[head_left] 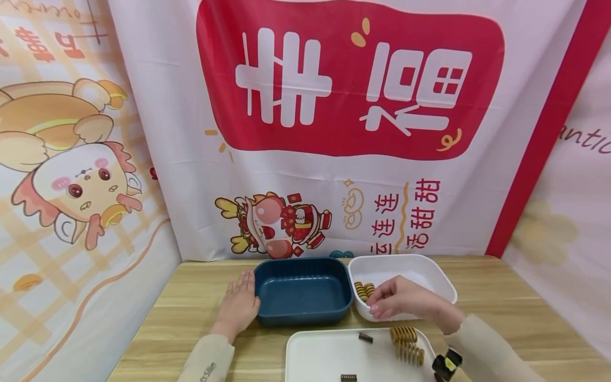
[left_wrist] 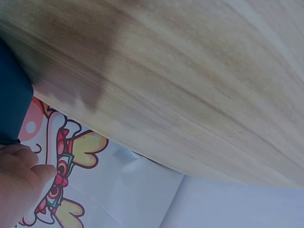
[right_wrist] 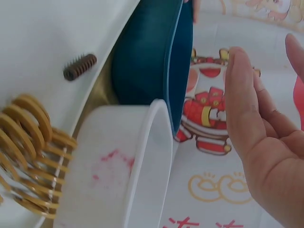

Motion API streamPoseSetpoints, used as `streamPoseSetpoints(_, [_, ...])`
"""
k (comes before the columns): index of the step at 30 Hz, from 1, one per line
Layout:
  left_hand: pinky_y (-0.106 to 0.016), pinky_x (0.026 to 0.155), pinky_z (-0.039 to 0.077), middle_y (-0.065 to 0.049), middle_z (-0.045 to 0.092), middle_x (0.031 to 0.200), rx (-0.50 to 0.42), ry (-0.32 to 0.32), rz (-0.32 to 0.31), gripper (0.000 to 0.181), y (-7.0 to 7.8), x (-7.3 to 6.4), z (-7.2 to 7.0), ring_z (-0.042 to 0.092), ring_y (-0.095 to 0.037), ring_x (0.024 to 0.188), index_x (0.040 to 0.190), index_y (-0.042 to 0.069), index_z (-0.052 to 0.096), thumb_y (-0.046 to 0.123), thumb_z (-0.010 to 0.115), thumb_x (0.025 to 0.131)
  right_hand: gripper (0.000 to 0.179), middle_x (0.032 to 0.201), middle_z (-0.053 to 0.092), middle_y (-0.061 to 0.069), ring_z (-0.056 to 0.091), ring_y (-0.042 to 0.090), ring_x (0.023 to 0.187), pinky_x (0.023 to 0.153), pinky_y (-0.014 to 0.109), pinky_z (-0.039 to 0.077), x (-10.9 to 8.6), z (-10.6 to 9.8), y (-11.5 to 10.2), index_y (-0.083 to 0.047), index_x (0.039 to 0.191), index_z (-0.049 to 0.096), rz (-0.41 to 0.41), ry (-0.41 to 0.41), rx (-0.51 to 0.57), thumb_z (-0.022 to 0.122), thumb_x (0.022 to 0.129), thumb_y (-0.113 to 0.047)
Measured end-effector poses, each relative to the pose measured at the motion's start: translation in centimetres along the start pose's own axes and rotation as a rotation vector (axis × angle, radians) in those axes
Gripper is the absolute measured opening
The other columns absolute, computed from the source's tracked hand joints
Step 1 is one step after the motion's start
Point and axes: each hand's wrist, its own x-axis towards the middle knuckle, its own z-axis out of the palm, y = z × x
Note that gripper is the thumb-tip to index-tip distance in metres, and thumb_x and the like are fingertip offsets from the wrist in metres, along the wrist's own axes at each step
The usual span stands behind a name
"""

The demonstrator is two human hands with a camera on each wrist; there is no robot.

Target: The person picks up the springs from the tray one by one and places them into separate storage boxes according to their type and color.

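My left hand [head_left: 239, 302] lies with straight fingers along the left side of a dark blue rectangular bin [head_left: 305, 320]. In the left wrist view that hand [left_wrist: 21, 178] shows beside the bin's edge [left_wrist: 12, 95]. Over the near left corner of a white bin [head_left: 436, 270], my right hand [head_left: 401, 297] hangs close to golden coil springs [head_left: 361, 291] inside it. The right wrist view shows this hand [right_wrist: 266, 137] with fingers extended, thumb apart and nothing between them. Two more golden coil springs [head_left: 409, 353] lie at the right of a white tray [head_left: 315, 350].
Two small dark springs lie apart on the tray, one near the far edge [head_left: 365, 337], the other close to the frame's bottom [head_left: 349, 378]. Both bins stand side by side on the wooden table [head_left: 191, 286], before a printed cloth [head_left: 172, 159].
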Motion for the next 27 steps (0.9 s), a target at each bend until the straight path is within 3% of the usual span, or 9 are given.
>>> streamPoseSetpoints(11, [-0.057,0.111,0.016,-0.028,0.027,0.149,0.004,0.005,0.000,0.062,0.0,-0.1,0.1,0.021,-0.040,0.140,0.143,-0.014,0.027,0.022,0.047,0.096,0.022,0.085,0.070,0.009,0.065,0.011,0.072,0.067,0.025,0.055,-2.5,1.3,0.9,0.010,0.098,0.066,-0.072,-0.119,0.005,0.068,0.086,-0.008])
streamPoseSetpoints(27, [-0.057,0.111,0.016,-0.028,0.025,0.150,0.004,0.011,0.006,0.064,-0.4,0.3,0.5,0.021,-0.039,0.140,0.143,-0.014,0.025,0.023,0.047,0.096,0.016,0.081,0.070,0.006,0.063,0.008,0.070,0.063,0.022,0.054,-4.5,1.0,2.3,0.005,0.094,0.068,-0.151,-0.101,-0.156,0.069,0.078,0.001])
